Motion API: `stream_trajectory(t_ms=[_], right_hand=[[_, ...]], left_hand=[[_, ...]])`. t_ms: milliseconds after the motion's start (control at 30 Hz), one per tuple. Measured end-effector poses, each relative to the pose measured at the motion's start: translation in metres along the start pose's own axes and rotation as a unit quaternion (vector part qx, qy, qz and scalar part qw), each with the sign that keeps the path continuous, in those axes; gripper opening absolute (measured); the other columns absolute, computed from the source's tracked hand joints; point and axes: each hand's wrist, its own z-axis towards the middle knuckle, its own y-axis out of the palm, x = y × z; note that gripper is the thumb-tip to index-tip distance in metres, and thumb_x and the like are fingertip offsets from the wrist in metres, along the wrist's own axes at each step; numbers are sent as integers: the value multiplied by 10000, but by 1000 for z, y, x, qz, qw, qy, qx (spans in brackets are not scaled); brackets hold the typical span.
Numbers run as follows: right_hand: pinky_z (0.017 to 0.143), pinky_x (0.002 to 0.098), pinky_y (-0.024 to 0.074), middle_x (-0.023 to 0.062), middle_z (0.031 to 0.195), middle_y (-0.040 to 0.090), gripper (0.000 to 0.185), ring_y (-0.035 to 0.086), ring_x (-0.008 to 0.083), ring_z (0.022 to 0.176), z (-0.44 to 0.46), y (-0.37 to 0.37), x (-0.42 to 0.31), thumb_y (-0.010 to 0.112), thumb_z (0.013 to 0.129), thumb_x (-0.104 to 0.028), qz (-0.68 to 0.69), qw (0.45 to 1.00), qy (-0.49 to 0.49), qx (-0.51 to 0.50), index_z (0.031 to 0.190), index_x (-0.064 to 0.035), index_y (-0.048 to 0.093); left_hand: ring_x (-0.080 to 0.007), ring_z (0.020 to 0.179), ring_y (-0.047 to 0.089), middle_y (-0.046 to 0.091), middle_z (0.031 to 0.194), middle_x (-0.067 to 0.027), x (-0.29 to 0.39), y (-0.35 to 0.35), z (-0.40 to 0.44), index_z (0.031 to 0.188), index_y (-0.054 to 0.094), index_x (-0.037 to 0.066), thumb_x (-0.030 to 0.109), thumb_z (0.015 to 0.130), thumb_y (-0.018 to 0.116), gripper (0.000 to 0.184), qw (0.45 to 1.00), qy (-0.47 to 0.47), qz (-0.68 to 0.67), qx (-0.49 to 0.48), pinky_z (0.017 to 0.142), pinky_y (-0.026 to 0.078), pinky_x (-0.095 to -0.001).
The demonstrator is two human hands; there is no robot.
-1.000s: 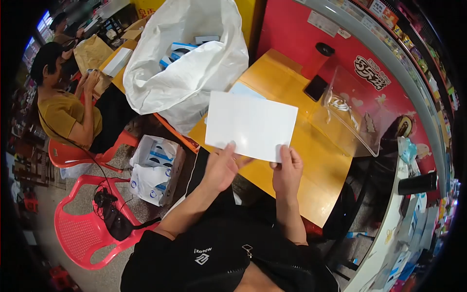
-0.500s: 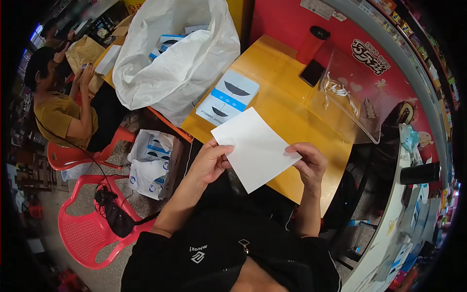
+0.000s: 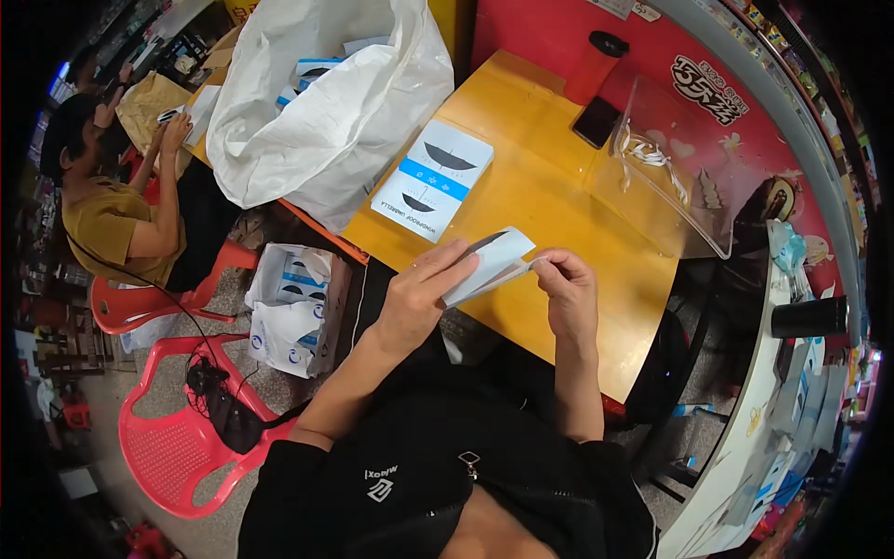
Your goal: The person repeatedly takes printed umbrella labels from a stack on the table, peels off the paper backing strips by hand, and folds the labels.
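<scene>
A white cardboard umbrella box (image 3: 498, 264) with a dark print on its upper face is tilted in front of me, its near end gaping a little. My left hand (image 3: 419, 291) wraps its fingers over the left part of it. At the right edge, my right hand (image 3: 566, 284) pinches the card between thumb and fingers. Just beyond, a stack of flat printed cartons (image 3: 433, 180) marked "windproof umbrella" lies on the yellow table (image 3: 531, 149).
A big white sack (image 3: 326, 121) with printed boxes inside stands at the table's left. A phone (image 3: 597, 122), a red tumbler (image 3: 596, 70) and a clear bin (image 3: 666, 186) sit at the back right. A red chair (image 3: 172, 456) and a seated person (image 3: 121, 205) are leftward.
The box, earlier held flat with its blank white face up, is now turned and tilted, showing print and a gap. My left fingers have moved over its top.
</scene>
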Motion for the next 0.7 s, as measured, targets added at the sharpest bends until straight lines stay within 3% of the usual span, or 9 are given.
stream_trajectory(t_ms=[67, 233, 400, 467, 500, 533, 567, 600, 700], right_hand=[[516, 171, 316, 1, 765, 605, 75, 442, 50, 607, 4, 3, 5, 672, 781, -37, 5, 1000, -23, 8, 844, -3, 653], [468, 178, 292, 14, 736, 594, 74, 395, 48, 531, 7, -3, 17, 654, 802, -38, 77, 991, 109, -29, 857, 8, 639], [460, 176, 299, 11, 706, 575, 57, 399, 48, 505, 8, 5, 28, 627, 822, -20, 87, 996, 33, 14, 863, 19, 626], [459, 172, 295, 8, 700, 568, 49, 403, 44, 507, 8, 5, 27, 602, 833, -1, 58, 995, -41, 69, 871, 24, 618], [459, 171, 292, 8, 701, 567, 44, 402, 43, 509, 8, 3, 23, 599, 833, 1, 38, 994, -71, 77, 865, 25, 619], [460, 170, 289, 8, 702, 567, 41, 401, 42, 510, 7, 2, 19, 596, 833, 3, 18, 991, -100, 86, 858, 26, 620], [452, 169, 296, 17, 710, 577, 35, 407, 43, 505, 5, 3, 14, 599, 828, 11, 14, 989, -116, 87, 847, 31, 620], [452, 169, 296, 17, 710, 577, 35, 407, 43, 505, 3, 3, 10, 599, 828, 11, 14, 990, -113, 88, 847, 31, 620], [460, 173, 340, 38, 719, 596, 59, 449, 49, 520, -1, 7, 3, 624, 809, 22, -19, 989, -139, 51, 863, 44, 629]], left_hand=[[-290, 1045, 582, 596, 1130, -142, -4, -3, 2, 1042, 636, 28, -80, 639, 623, 417, 992, 78, 97, -25, 860, 493, -352], [-277, 1071, 567, 596, 1131, -121, -5, -15, 10, 1006, 638, 28, -5, 699, 599, 311, 971, 179, 144, -65, 858, 500, -361], [-282, 1085, 560, 595, 1119, -137, -4, -12, 5, 1014, 628, 12, -34, 716, 583, 305, 977, 185, 92, -53, 855, 498, -354], [-265, 1063, 572, 591, 1123, -150, 5, -11, -5, 1025, 620, -23, -113, 719, 539, 329, 995, -22, 41, 86, 867, 483, -330], [-231, 971, 610, 588, 1123, -153, 4, -10, -9, 1084, 589, -35, -90, 776, 503, 325, 987, -97, -32, 125, 728, 509, -280], [-225, 898, 629, 601, 1091, -156, 4, -12, -12, 1068, 587, -42, -52, 803, 493, 281, 940, -243, -210, 117, 636, 501, -259], [-218, 825, 649, 613, 1058, -159, 4, -15, -14, 1052, 586, -48, -13, 830, 484, 246, 840, -376, -378, 104, 543, 493, -239], [-191, 664, 654, 621, 1010, -155, 4, -19, -11, 1080, 558, -58, 83, 885, 499, 248, 769, -430, -469, 61, 375, 368, -177], [-172, 557, 644, 622, 995, -145, 8, -19, -1, 1117, 534, -55, 146, 902, 531, 294, 665, -495, -557, -41, 290, 289, -163]])
